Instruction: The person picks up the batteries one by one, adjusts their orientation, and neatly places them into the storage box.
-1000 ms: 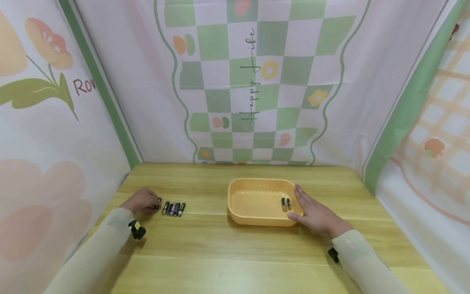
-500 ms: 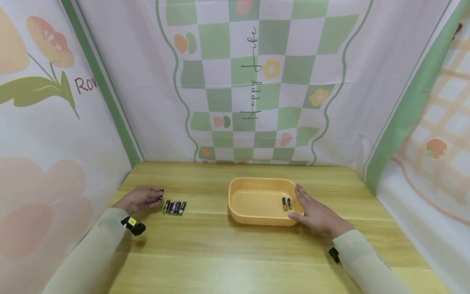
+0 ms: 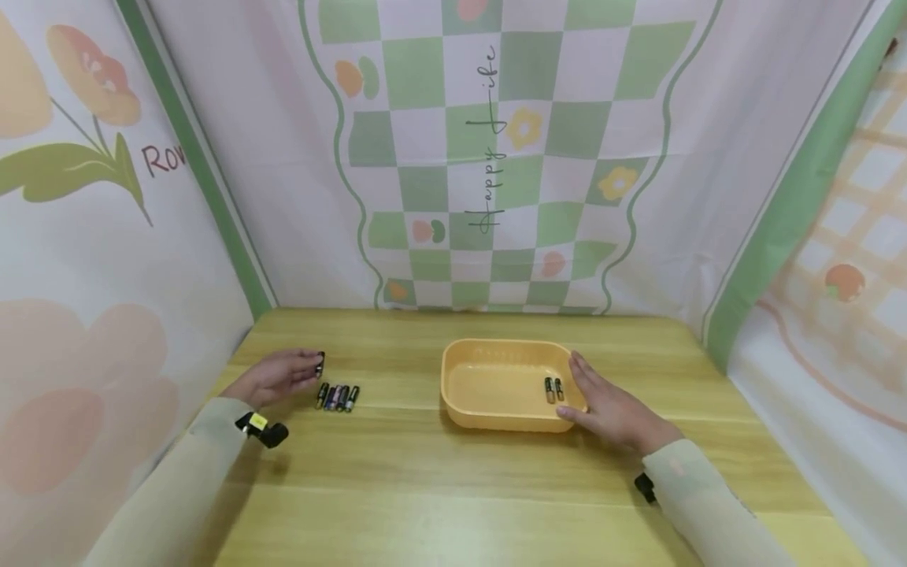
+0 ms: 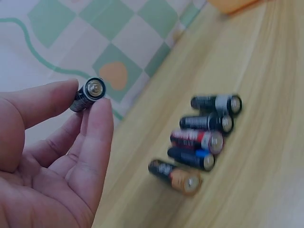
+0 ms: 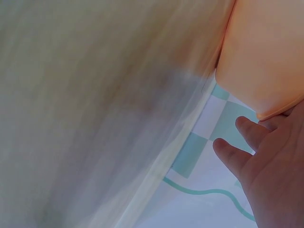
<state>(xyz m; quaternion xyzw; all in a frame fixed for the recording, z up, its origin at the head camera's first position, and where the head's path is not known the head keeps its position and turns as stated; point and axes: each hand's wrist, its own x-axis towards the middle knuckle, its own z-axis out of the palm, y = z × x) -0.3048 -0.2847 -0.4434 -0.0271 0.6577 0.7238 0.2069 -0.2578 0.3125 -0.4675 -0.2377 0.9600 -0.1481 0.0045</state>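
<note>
Between thumb and fingertips, my left hand (image 3: 279, 374) pinches a dark battery (image 4: 88, 94), its metal end facing the left wrist camera. The battery is held up off the table, just behind a row of several loose batteries (image 3: 338, 397). In the left wrist view that row includes a black and copper battery (image 4: 175, 177) and a red one (image 4: 196, 140), lying side by side. My right hand (image 3: 612, 405) rests against the right end of a yellow-orange plastic basket (image 3: 489, 423), fingers fairly straight and spread. Two batteries (image 3: 553, 389) lie inside the basket near that hand.
The wooden table (image 3: 425, 488) ends at a patterned cloth (image 3: 468, 173) hanging behind it. More printed cloth (image 3: 106, 252) closes in the left side, and another cloth (image 3: 822, 260) the right. The basket stands right of the battery row.
My left hand has lifted a battery from the table and moved it up and slightly right, behind the row. My right hand and the basket have stayed in place.
</note>
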